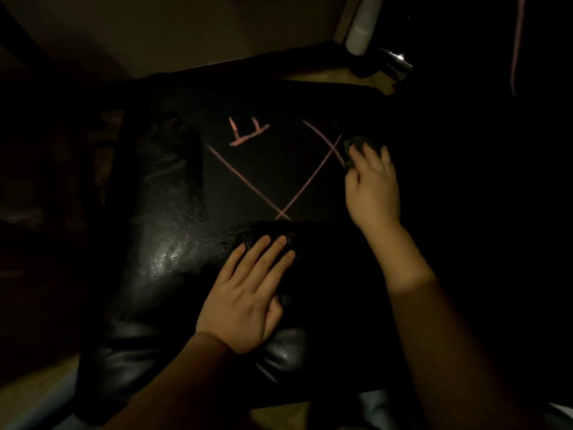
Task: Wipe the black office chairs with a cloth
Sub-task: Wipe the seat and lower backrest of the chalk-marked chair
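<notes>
the chair (161, 243) seat looked padded, slick and yielding, with the left hand (245, 296) flat and open near its front while the right hand (372, 187), at its right edge, gripped the cloth (353, 144), probably soft, light and best held wadded.

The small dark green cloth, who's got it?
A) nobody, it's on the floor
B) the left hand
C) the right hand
C: the right hand holds the small dark green cloth against the black leather chair seat; the left hand lies flat, bare.
</notes>
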Tool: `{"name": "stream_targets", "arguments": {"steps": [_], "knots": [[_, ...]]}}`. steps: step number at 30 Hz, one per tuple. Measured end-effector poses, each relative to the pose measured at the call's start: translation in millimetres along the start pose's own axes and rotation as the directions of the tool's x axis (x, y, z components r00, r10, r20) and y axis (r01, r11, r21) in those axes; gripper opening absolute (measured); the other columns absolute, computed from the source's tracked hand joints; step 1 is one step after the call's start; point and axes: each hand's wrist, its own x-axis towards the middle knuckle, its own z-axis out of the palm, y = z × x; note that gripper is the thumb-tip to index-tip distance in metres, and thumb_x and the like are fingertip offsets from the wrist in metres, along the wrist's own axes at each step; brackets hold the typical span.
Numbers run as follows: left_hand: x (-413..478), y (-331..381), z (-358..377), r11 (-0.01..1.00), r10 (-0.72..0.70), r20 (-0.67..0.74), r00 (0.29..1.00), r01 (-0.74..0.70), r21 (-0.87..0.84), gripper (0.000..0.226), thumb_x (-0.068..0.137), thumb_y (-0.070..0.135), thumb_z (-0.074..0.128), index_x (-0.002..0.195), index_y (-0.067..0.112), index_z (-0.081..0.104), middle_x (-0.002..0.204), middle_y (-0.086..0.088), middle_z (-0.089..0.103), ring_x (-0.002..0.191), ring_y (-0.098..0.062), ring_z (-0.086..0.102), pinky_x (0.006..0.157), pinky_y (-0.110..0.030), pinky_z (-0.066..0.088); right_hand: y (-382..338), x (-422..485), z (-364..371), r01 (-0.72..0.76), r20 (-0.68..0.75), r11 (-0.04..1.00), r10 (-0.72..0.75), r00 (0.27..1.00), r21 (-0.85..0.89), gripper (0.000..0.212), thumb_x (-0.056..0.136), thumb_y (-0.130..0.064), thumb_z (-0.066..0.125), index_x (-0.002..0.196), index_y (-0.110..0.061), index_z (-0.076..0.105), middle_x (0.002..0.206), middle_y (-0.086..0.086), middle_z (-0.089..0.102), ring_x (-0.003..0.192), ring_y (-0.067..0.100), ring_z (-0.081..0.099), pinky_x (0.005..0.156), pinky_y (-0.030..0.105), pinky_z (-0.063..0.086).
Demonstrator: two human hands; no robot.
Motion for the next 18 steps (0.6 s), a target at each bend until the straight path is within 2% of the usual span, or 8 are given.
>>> {"name": "stream_targets", "arguments": {"steps": [5,9,14,18], "knots": [[0.6,-1.4,-1.5,1.0,0.003,0.008,1.0,-0.003,0.008,0.061,0.082,0.026,0.041,0.141,0.012,0.047,0.152,-0.009,0.037,0.141,-0.025,0.031,0.115,-0.045,0.022,28.5,-105.1,-7.7,0.013,0.003,0.999,-0.013,1.0,0.045,0.052,0.094,-0.027,0.03,0.141,-0.016,0.048,0.15,0.008,0.041,0.145,0.032,0.023,0.117,0.05,0.023],[0.7,-1.1,-1.9,1.0,0.009,0.016,1.0,-0.009,0.024,0.062,0.081,0.027,0.041,0.141,0.012,0.047,0.152,-0.009,0.037,0.141,-0.025,0.031,0.116,-0.045,0.022,34.1,-128.6,-10.0,0.015,0.029,1.0,-0.015,0.999,0.015,0.059,0.09,-0.032,0.024,0.139,-0.015,0.051,0.147,0.01,0.045,0.142,0.034,0.028,0.114,0.05,0.025],[0.8,-0.7,-1.8,1.0,-0.001,0.025,1.0,0.001,0.022,0.062,0.082,0.028,0.04,0.142,0.012,0.046,0.152,-0.009,0.037,0.142,-0.025,0.031,0.114,-0.046,0.023,22.0,-61.3,-11.6,0.07,0.05,0.996,-0.067,0.996,-0.058,0.05,0.098,-0.023,0.031,0.146,-0.015,0.042,0.153,0.01,0.035,0.147,0.031,0.017,0.12,0.046,0.016],[0.4,-0.2,-0.3,1.0,0.001,0.022,1.0,-0.001,0.014,0.063,0.082,0.028,0.041,0.144,0.014,0.04,0.153,-0.009,0.035,0.143,-0.026,0.029,0.114,-0.047,0.025,3.3,33.1,-1.1,-0.013,0.03,0.998,0.014,0.999,-0.054,0.048,0.102,-0.02,0.032,0.149,-0.018,0.034,0.158,0.005,0.027,0.148,0.026,0.01,0.121,0.039,0.01]]}}
